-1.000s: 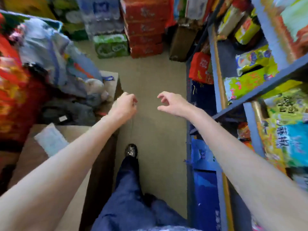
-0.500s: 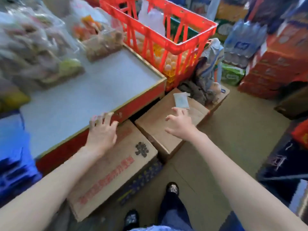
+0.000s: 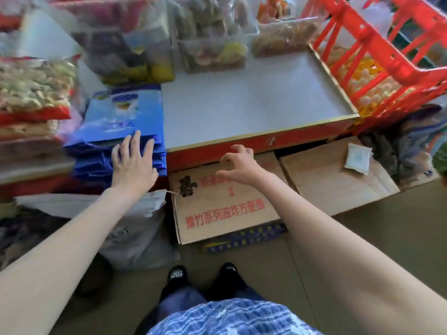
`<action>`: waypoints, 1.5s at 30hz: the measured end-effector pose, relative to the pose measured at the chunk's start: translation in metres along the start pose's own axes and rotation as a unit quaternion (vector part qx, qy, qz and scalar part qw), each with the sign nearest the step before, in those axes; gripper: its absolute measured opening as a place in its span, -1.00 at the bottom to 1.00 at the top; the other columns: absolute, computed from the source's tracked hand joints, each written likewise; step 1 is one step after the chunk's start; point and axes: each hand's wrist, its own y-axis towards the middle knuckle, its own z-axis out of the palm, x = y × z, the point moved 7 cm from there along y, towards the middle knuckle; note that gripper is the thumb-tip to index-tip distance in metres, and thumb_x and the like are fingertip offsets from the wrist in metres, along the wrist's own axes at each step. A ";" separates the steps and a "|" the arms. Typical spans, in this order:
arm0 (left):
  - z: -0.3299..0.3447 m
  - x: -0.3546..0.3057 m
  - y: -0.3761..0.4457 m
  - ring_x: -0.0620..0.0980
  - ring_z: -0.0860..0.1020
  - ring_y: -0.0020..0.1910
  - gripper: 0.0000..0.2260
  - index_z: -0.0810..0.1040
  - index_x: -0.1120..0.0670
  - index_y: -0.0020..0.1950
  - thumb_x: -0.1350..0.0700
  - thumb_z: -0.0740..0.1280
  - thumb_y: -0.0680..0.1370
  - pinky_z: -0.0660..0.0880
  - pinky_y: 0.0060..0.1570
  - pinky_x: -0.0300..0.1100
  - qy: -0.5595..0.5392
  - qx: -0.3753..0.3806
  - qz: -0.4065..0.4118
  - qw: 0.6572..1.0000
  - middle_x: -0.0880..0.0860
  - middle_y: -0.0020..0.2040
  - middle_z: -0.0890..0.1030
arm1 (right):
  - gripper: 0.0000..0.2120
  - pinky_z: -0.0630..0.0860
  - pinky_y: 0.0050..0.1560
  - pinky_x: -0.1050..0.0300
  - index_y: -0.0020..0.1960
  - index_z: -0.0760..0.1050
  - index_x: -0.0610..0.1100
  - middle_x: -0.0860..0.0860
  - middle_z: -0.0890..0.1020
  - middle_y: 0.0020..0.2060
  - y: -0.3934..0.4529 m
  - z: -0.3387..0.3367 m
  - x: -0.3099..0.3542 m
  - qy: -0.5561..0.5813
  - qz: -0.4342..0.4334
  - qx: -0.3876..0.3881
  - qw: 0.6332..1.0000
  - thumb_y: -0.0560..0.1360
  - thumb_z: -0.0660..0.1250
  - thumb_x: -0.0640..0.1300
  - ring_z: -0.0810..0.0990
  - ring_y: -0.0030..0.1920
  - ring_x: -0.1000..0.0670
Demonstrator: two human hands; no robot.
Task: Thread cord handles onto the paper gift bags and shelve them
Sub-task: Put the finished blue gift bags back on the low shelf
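A stack of flat blue paper gift bags [image 3: 121,122] lies on the left part of the grey counter. Blue cord handles [image 3: 104,160] hang at the stack's near edge. My left hand [image 3: 133,163] rests on the near end of the stack with its fingers spread and straight. My right hand [image 3: 238,165] hovers over the cardboard box below the counter's red front edge. Its fingers are loosely curled and hold nothing.
The grey counter [image 3: 254,102] has a red front edge. Bagged snacks [image 3: 135,44] crowd its back and left side. A red plastic crate [image 3: 377,52] stands at the right. Cardboard boxes [image 3: 225,204] sit on the floor below, with a white packet [image 3: 356,158] on one.
The view has swung left from the shelf aisle to the counter. My left hand moved from the counter's red edge onto the blue bag stack. My right hand followed to the left.
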 end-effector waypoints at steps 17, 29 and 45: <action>0.042 0.178 0.015 0.06 0.02 0.52 -0.06 -0.14 0.04 0.54 -0.13 0.42 0.40 0.01 0.42 0.06 -0.097 0.066 0.015 0.993 0.06 0.54 0.03 | -0.17 0.27 0.39 -0.10 0.54 -0.04 0.03 -0.06 0.24 0.47 0.128 0.089 0.152 0.483 0.181 -0.019 0.856 0.44 0.32 0.25 0.29 0.41 -0.13; 0.061 0.198 0.018 0.20 0.31 0.33 -0.47 0.37 0.21 0.39 0.02 0.37 0.49 0.21 0.35 -0.03 -0.268 0.020 0.025 0.963 0.20 0.33 0.40 | -0.02 0.36 0.33 -0.19 0.47 0.19 0.10 0.02 0.41 0.36 0.122 0.122 0.135 0.511 0.199 -0.026 0.836 0.16 0.46 0.36 0.43 0.31 -0.11; 0.129 0.119 -0.001 0.13 0.32 0.39 -0.32 0.04 -0.08 0.51 -0.17 0.24 0.47 0.29 0.31 0.18 -0.619 0.303 -0.298 0.661 0.06 0.48 0.27 | -0.27 0.56 -0.01 -0.03 0.50 0.05 0.19 0.04 0.50 0.29 0.036 0.094 0.027 0.571 0.215 -0.004 0.792 0.49 0.36 -0.14 0.61 0.12 -0.09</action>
